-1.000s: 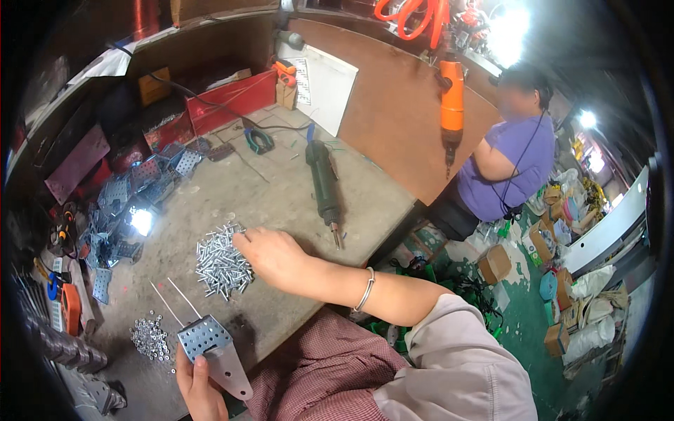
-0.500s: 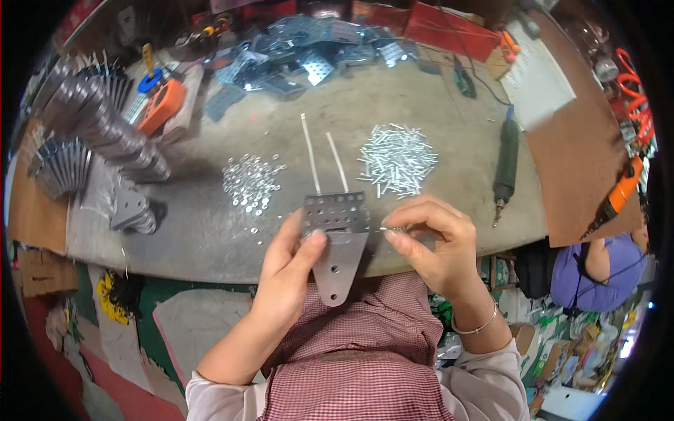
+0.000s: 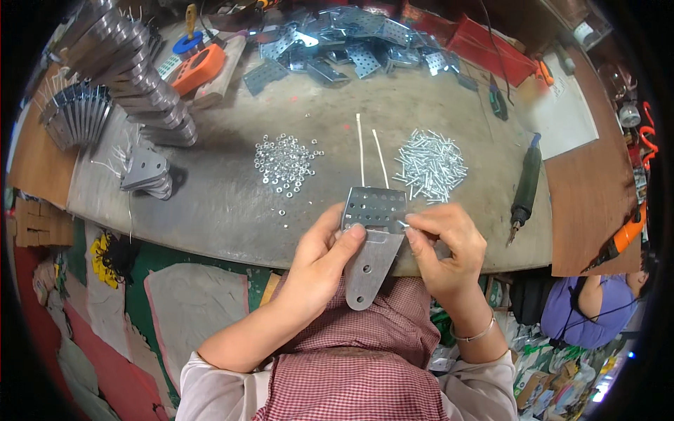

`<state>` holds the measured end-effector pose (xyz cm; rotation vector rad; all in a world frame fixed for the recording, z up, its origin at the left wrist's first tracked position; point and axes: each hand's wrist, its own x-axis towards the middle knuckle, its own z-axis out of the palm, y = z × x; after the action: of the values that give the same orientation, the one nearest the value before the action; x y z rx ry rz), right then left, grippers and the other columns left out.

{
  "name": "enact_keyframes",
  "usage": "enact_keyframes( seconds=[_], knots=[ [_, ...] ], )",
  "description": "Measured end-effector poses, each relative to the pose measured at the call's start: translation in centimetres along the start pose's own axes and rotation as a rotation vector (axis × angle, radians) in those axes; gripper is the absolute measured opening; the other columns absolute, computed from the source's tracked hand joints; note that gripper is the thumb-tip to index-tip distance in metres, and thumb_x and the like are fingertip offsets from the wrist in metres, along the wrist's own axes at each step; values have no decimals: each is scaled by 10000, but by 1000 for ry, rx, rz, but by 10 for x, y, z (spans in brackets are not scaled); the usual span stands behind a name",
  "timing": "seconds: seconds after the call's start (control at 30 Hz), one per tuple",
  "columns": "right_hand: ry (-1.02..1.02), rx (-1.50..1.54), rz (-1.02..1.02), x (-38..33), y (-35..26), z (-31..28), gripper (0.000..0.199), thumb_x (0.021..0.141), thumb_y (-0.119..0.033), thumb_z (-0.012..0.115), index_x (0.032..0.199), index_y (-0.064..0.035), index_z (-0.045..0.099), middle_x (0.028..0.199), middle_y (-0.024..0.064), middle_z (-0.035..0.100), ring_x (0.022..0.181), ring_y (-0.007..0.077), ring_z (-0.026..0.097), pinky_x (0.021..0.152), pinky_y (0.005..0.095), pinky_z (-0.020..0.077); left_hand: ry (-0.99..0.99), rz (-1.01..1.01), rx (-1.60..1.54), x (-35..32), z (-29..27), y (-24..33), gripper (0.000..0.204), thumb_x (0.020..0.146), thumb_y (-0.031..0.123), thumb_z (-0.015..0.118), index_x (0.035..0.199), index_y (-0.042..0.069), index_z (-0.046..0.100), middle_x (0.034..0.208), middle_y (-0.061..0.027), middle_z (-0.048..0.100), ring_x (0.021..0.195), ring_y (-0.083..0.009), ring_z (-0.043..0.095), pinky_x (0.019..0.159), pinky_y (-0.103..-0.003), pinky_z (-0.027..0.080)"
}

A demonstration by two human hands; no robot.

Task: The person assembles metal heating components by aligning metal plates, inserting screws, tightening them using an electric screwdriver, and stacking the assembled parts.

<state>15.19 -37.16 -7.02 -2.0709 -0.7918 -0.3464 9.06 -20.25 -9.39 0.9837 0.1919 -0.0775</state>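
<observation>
My left hand (image 3: 317, 259) is closed on a grey tapered metal bracket (image 3: 375, 263), thumb on its face. At the bracket's upper end sits a dark perforated plate (image 3: 382, 205), and two pale strips (image 3: 361, 151) stick out beyond it. Between thumb and forefinger my right hand (image 3: 451, 252) pinches a small silver screw (image 3: 402, 224) at the plate's right edge. Whether the screw is in a hole I cannot tell. Beyond the bracket lie a pile of screws (image 3: 434, 165) on the right and a pile of nuts (image 3: 284, 163) on the left.
Tall stacks of metal parts (image 3: 137, 77) and a few brackets (image 3: 147, 172) stand at left. Perforated plates (image 3: 351, 45) are heaped at the back. A dark green power screwdriver (image 3: 526, 186) lies at right, near an orange-handled tool (image 3: 625, 238). Another person in purple (image 3: 586, 312) is at far right.
My right hand has brought the screw from beside the bracket to the perforated plate's right edge. The whole view has shifted, so the table's contents appear farther right.
</observation>
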Motion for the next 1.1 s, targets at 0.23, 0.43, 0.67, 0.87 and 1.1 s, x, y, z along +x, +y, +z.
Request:
enact_keyframes(
  seconds=[0.23,0.43,0.67,0.87,1.1],
  knots=[
    [-91,17,39,4,-8,-5,186,708,42,682,870,-49,680,834,77,644,611,118,571,499,229,437,40,21,-19,-1,2,4,378,954,152,527,1275,-35,456,1055,-43,613,918,-80,568,814,-229,452],
    [-172,39,142,5,-12,-10,166,706,47,671,845,-44,679,831,70,646,601,95,549,500,213,418,23,63,30,-2,1,-4,368,960,169,522,1259,-36,461,1030,-38,617,891,-69,564,778,-218,457],
    [-166,-12,107,6,-16,-8,162,716,47,660,850,-44,676,806,65,626,610,111,560,518,225,437,14,47,9,-4,-3,-2,344,961,172,523,1236,-31,479,1030,-41,619,888,-70,567,776,-219,460],
    [-206,-51,110,11,-23,-14,196,727,43,673,910,-25,654,879,101,657,719,179,649,574,272,509,38,55,101,-3,-6,-6,334,962,178,525,1222,-30,496,1038,-49,623,912,-79,579,789,-229,472],
    [-61,76,-276,22,-20,13,192,691,21,705,862,-35,636,865,72,685,722,228,664,603,295,527,-16,8,88,-9,4,5,329,946,107,530,1237,-33,469,939,-34,626,802,-56,563,669,-212,462]
  ],
)
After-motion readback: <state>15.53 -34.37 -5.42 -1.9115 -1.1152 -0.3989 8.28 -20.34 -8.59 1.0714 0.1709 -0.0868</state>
